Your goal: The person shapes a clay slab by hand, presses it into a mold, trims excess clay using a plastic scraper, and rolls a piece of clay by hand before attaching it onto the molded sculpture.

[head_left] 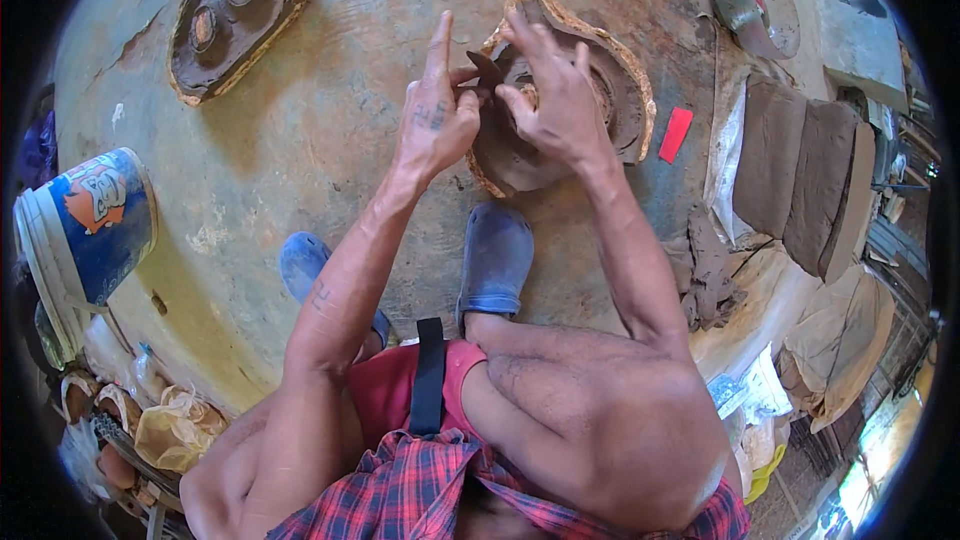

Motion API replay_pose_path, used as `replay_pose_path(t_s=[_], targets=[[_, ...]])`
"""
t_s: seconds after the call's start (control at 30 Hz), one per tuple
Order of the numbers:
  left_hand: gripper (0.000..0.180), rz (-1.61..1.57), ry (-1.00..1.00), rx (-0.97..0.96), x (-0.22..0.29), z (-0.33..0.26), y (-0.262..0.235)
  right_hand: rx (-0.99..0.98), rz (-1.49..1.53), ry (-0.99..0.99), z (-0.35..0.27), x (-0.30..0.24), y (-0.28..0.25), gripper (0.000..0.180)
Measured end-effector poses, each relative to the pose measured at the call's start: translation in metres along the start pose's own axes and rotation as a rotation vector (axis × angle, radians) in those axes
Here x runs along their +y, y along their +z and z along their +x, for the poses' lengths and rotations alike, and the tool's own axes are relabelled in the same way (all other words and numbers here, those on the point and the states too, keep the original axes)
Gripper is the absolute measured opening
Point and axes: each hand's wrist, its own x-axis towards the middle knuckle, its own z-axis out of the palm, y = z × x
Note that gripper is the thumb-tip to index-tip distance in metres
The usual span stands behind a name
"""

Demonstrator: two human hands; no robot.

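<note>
My left hand (437,118) has its index finger pointing out straight and the other fingers curled in. A small dark flap of wet clay (485,68) sticks out at its fingertips and seems pinched there. My right hand (556,105) is just to the right, fingers spread and thumb near the flap, over a mould (647,105) with a rough orange-brown rim. Dark clay (535,172) lines this mould, with a round form in its middle partly covered by the hand. Whether the right fingers touch the clay is unclear.
A second clay-lined mould (222,40) with two round forms lies far left. A red strip (676,134) is right of the near mould. Clay slabs (795,170), a clay lump (710,275) and a metal bowl (775,5) are at right; a blue-and-white bucket (110,275) lies tipped at left.
</note>
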Motion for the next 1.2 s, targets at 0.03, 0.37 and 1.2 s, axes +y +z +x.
replay_pose_path(t_s=[0.03,0.37,1.2], targets=[[0.087,0.0,-0.003,-0.002,-0.004,-0.003,0.004,-0.105,0.083,-0.093,0.009,0.004,-0.003,0.089],[0.096,0.111,-0.32,-0.305,0.012,-0.06,0.027,-0.242,0.388,-0.013,0.041,0.025,-0.007,0.059],[0.116,0.039,-0.413,-0.109,0.01,-0.045,0.072,-0.196,0.342,0.063,0.057,0.044,-0.014,0.037]])
